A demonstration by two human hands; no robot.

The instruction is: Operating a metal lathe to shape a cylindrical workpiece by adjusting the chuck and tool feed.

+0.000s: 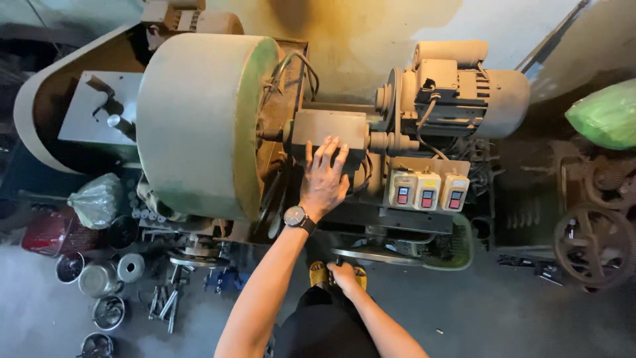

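Grey concrete floor [503,311] fills the bottom of the frame, and a pale, stained wall [371,33] runs across the top. Between them stands a dusty machine. Its large drum-shaped flywheel [199,126] with a green rim takes up the upper left centre. An electric motor [477,93] sits at upper right of centre. Below the motor, three small switch boxes [427,191] with red buttons stand side by side.

The left hand [323,179] lies flat with fingers spread on a boxy metal housing [330,132] at the centre of the frame, just right of the flywheel. It presses on the housing and grips nothing. A dark wristwatch [297,217] sits on that wrist.

The right hand [344,273] is low in the frame, at bottom centre. It is curled near a small dark handle above yellow footwear [319,272]; I cannot tell whether it is clamped on anything. The two hands are well apart, one above the other.

At lower left, round metal bowls [99,282] and loose bolts [165,305] lie on the floor. A clear plastic bag [98,199] sits above them. At the right edge, a rusty spoked wheel [596,245] stands below a green bag [606,116].
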